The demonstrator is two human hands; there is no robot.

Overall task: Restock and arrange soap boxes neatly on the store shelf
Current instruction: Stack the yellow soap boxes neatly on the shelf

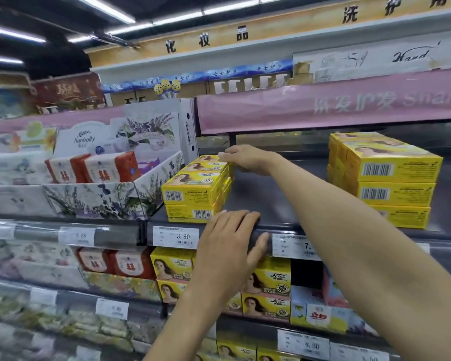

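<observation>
The right hand [245, 158] lay straight-fingered atop the stacked yellow cardboard soap boxes [195, 188]; the left hand [229, 243] rested flat, spread, on the grey metal shelf [261, 199].

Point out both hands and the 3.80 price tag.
right hand [245, 158]: head view, back of the hand.
left hand [227, 241]: head view, back of the hand.
3.80 price tag [176, 237]: head view, its printed face.
</observation>
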